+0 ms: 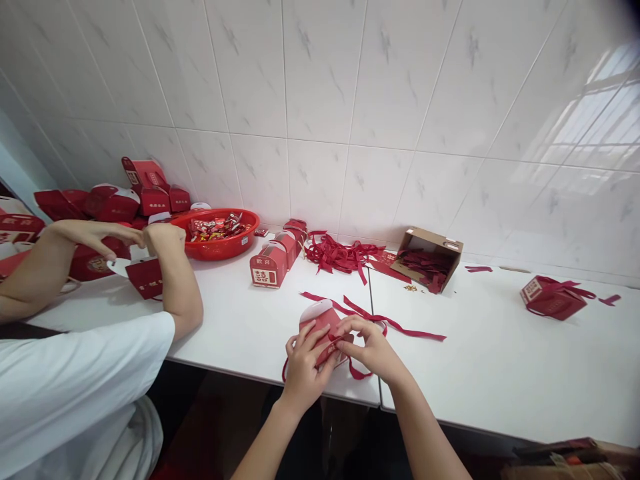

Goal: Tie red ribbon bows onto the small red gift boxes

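Head view: the right hand [370, 343] has its thumb and forefinger pinched together, apparently on a narrow dark red satin ribbon [359, 373], against a small red card box with a white rounded flap [326, 318]. The left hand [306, 365] lays its fingers spread over that box; whether its thumb clamps the card I cannot tell. The box sits near the front edge of the white counter [480, 367], just left of the seam. Its flap points toward the back edge and a little left; the long axis may slant likewise — the hands hide too much to be sure.

The ribbon could slacken or slide askew if the right pinch eases or the left fingers shift; heavy pressing could dent the card, and a hard tug could drag the box over the front edge.

Farther out, a loose red ribbon length [415, 333] crosses the seam. Along the back edge lie a tangled red ribbon heap [340, 254] and an open brown cardboard carton [436, 241]. Toward the left end — a round red plastic basin [220, 251] and a co-worker's hands [93, 237].
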A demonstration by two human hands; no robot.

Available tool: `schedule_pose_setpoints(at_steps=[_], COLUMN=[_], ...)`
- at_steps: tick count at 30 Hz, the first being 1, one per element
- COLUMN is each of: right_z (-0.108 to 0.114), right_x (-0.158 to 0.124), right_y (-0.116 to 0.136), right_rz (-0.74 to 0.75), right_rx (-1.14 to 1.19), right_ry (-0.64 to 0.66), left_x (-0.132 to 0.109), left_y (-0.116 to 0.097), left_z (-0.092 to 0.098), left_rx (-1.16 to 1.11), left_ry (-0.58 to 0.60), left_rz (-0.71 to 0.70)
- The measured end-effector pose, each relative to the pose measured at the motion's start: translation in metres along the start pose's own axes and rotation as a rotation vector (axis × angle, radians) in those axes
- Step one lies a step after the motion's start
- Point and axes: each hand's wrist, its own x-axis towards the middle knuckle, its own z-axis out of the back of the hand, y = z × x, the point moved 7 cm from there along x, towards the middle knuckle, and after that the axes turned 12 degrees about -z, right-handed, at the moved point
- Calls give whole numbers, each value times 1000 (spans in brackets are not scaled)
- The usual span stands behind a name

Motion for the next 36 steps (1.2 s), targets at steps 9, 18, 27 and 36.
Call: schedule_pose_setpoints(at_steps=[9, 18, 27, 36], right_z=[14, 71, 59, -5], right_x=[-9, -132, -21, 55], right_y=[22, 105, 58, -19], right_rz=[73, 585, 33, -387], right_rx=[153, 303, 397, 367], right_ry=[-51, -433, -249, 75], left_x=[0, -1, -1, 1], left_y=[0, 1, 3, 0], left_z=[-1, -1, -1, 0], left_rx=[-13, -46, -70, -41], left_ry=[-3, 9, 4, 2], left_rz=[17, 39, 51, 32])
